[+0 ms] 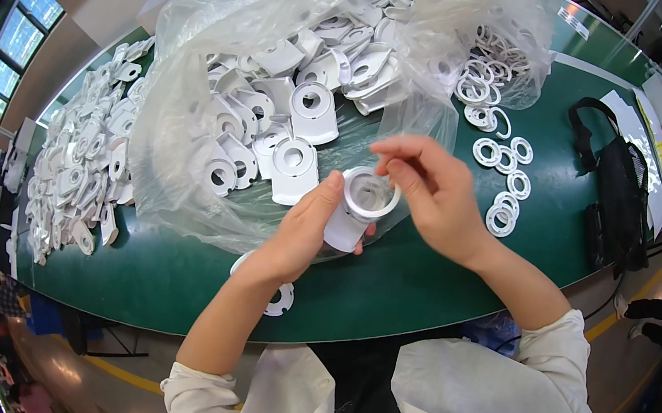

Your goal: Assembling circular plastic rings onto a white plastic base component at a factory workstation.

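The left hand (305,224) is gripping a white plastic part (357,210) with a round collar on top, holding it just above the green counter (387,285), in front of the person's chest. The right hand (425,190) is hovering directly over the collar, its fingers pinched narrow at the rim; whether anything is sitting between the fingertips cannot be told. Behind both hands a large clear plastic bag (199,64) is lying open on the counter, holding a heap of white plates (295,160), each with a round hole. A second clear bag (497,28) at the upper right is holding white rings (472,87), and more loose rings (505,183) are lying on the counter just beside it. A pile of white parts (78,157) is spreading along the counter's left edge, outside any bag. One flat white piece (279,298) is lying under the left wrist. A black bag (617,194) is resting at the far right.
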Tool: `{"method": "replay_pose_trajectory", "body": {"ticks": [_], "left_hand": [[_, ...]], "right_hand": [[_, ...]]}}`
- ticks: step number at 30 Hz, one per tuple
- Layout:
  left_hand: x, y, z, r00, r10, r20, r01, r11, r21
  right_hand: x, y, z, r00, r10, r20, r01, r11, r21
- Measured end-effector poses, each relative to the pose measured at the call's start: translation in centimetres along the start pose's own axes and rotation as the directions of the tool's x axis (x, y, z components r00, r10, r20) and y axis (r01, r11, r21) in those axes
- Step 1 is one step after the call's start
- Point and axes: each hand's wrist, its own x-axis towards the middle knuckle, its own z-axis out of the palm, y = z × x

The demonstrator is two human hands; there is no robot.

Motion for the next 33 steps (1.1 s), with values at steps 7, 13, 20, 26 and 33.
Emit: {"method": "replay_pose_trajectory", "body": {"ticks": [7, 13, 20, 26, 33], "left_hand": [[-1.5, 2.7, -1.7, 0.986, -0.167, 0.025, 0.162, 0.976, 0.146], [-4.7, 4.3, -3.1, 0.987, 0.026, 0.156, -0.134, 0.657, 0.741], [-7.4, 2.9, -2.5, 0.951, 0.279, 0.131, -0.198, 0.227, 0.953], [-4.6, 6.2, -1.8, 0.850, 0.471, -0.234, 0.223, 0.080, 0.972], [0.7, 1.8, -4.0, 0.720, 0.693, -0.050, 0.074, -0.004, 0.997]], "right_hand": [[2.4, 1.9, -5.4, 0.981, 0.115, -0.158, -0.135, 0.984, -0.121], [2.1, 1.9, -7.9, 0.911, 0.289, 0.294, -0.291, 0.956, -0.037], [0.6, 0.2, -3.6, 0.790, 0.334, 0.514, -0.299, 0.942, -0.154], [0.6, -1.3, -3.6, 0.679, 0.491, 0.546, -0.214, 0.843, -0.493], [-0.2, 0.7, -3.5, 0.740, 0.426, 0.521, -0.102, 0.836, -0.539]]}}
